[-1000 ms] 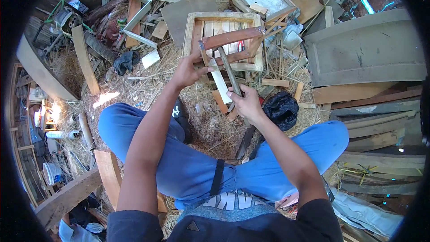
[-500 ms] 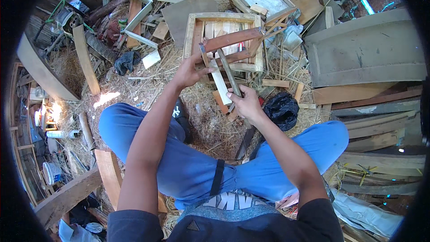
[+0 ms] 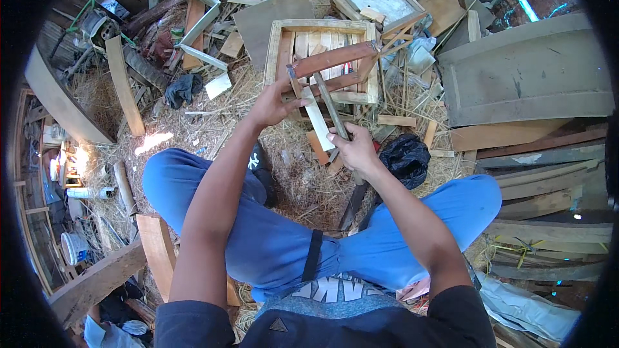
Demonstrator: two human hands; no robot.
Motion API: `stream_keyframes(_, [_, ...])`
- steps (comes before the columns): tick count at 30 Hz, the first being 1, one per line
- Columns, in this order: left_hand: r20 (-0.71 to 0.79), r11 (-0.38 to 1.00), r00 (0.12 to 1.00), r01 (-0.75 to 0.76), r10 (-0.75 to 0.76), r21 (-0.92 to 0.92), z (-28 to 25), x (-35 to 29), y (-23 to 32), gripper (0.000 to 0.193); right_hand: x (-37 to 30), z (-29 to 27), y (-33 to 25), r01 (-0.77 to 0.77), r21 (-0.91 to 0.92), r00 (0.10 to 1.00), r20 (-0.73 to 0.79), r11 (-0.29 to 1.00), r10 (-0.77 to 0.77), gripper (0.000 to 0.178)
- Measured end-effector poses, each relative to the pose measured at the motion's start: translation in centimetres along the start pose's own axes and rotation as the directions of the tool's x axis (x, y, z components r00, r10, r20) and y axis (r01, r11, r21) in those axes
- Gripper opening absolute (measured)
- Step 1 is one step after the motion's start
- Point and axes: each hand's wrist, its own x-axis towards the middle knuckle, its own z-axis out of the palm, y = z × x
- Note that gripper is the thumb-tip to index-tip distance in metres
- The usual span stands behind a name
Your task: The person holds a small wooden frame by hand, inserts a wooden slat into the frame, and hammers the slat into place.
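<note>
Sitting cross-legged on straw-covered ground, seen from above: the person works on a small wooden frame held out in front of the knees.

Far left of frame: a long plank (image 3: 126,87) lies on the straw, with a dark rag (image 3: 180,89) just right of it.

Left hand (image 3: 274,104): left of centre, fingers spread and closed loosely on the lower left corner of the reddish wooden frame (image 3: 332,61), steadying it; the grip looks partial, thumb and fingertips on the wood.

Reddish wooden frame: upper centre, tilted, held above a pale slatted crate (image 3: 319,38) that lies on the straw behind it.

Right hand (image 3: 351,149): centre, fist wrapped tight round the lower end of a dark thin bar (image 3: 330,106), which slants up to the frame's near rail.

Pale wood strip (image 3: 318,119): between the two hands, just beside the bar.

Right of centre: a black bag (image 3: 407,158) near the right hand; a large grey board (image 3: 529,74) at upper right.

Step in hand, as I judge it: prying or levering at a joint of the frame with the bar.

Next move calls for: a firm brace from the left hand while the bar is worked, keeping fingers away from its tip.
</note>
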Motion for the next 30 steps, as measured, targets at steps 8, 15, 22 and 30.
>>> stream_keyframes(8, [-0.093, 0.89, 0.963, -0.195, 0.254, 0.411, -0.6, -0.2, 2.0, 0.033, 0.7, -0.4, 1.4, 0.077, -0.024, 0.996, -0.038, 0.997, -0.078, 0.023])
stream_keyframes(15, [-0.158, 0.977, 0.976, -0.121, 0.149, 0.175, -0.6, -1.0, 1.6, 0.031, 0.0, 0.3, 0.6, 0.038, -0.069, 0.998, -0.041, 0.997, -0.041, 0.024])
stream_keyframes(22, [-0.189, 0.977, 0.973, -0.094, 0.131, 0.194, 0.4, -1.0, 1.8, 0.03, -0.1, 0.7, 1.1, 0.089, -0.006, 0.995, -0.049, 0.996, -0.089, 0.02])
stream_keyframes(30, [-0.156, 0.982, 0.988, 0.011, 0.018, 0.187, 0.7, -1.0, 2.1, 0.038, 0.0, 0.8, 1.4, 0.032, -0.061, 0.997, -0.069, 0.998, -0.036, 0.028])
